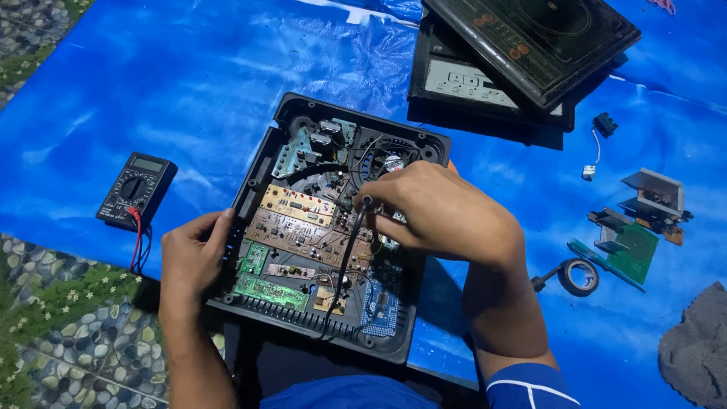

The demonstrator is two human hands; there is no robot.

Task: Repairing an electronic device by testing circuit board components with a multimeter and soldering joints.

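Note:
An opened black appliance housing [266, 148] lies on a blue tarp, showing brown and green circuit boards [291, 227] and a fan. My left hand [193, 254] grips the housing's left edge. My right hand [439, 212] is over the middle of the boards, holding a black probe [362, 212] whose tip points down at the boards; its black lead [341, 273] trails toward me across the housing.
A black multimeter [136, 189] with red and black leads lies at left. Two stacked black cooktops [522, 53] sit at the top right. Loose circuit boards [632, 242], a heat sink [651, 189], a tape roll [579, 276] and a grey cloth [697, 344] lie at right.

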